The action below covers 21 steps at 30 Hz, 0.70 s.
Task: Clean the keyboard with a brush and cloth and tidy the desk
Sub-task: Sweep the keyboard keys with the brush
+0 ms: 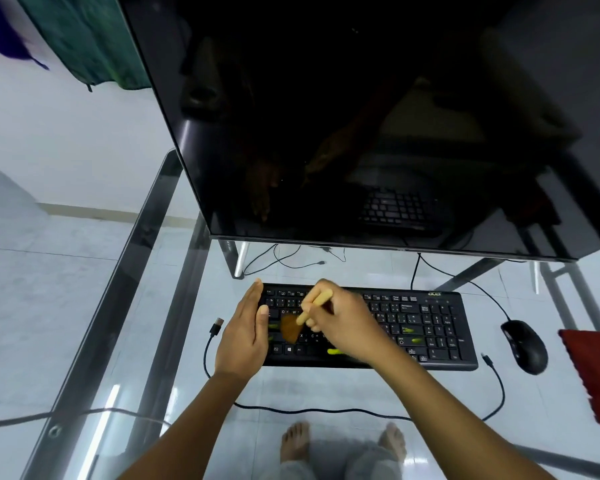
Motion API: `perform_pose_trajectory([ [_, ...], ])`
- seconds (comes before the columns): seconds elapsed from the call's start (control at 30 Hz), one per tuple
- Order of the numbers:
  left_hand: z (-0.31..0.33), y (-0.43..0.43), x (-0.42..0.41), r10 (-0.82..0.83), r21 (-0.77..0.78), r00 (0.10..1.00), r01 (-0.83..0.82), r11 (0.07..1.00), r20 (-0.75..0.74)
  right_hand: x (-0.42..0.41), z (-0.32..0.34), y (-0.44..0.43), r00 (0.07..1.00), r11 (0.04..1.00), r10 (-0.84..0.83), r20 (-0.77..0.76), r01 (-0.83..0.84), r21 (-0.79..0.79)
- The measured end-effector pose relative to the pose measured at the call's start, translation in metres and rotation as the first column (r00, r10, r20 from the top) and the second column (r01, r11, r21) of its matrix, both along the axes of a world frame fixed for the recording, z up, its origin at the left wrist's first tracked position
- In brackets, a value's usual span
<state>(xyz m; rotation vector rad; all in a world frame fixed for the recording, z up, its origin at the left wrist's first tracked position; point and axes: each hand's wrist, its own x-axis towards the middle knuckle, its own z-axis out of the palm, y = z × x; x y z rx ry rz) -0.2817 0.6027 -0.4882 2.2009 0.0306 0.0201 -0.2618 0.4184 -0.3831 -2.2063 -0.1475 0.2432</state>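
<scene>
A black keyboard (pixel 426 327) lies on the glass desk (pixel 326 393) below the monitor. Several keys carry yellow-green marks. My right hand (pixel 343 323) is shut on a brush with a pale wooden handle (pixel 314 305). Its brown bristles (pixel 290 328) rest on the left part of the keys, blurred. My left hand (pixel 245 336) stands flat on its edge against the keyboard's left end, fingers straight and together, holding nothing. A red cloth (pixel 594 372) lies at the desk's right edge.
A large dark monitor (pixel 361 116) stands behind the keyboard. A black mouse (pixel 524 346) sits right of the keyboard. A loose black USB cable (pixel 326 408) loops along the front of the desk. My bare feet show through the glass.
</scene>
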Motion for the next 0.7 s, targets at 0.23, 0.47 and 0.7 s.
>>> perform_pose_trajectory([
  [0.23,0.002,-0.001,0.001,-0.012,-0.015,0.999,0.012,1.0,0.032,0.018,-0.001,0.025,0.989,0.975,-0.133,-0.07,0.143,0.172],
  [0.47,0.004,-0.002,0.0,0.003,0.005,1.0,-0.003,1.0,0.006,0.016,-0.006,0.017,0.993,0.99,-0.118,0.014,0.117,0.081],
  [0.7,0.007,-0.006,0.001,-0.043,0.091,0.999,0.044,0.995,-0.008,0.004,-0.003,-0.033,0.98,0.978,-0.197,0.017,0.195,0.067],
])
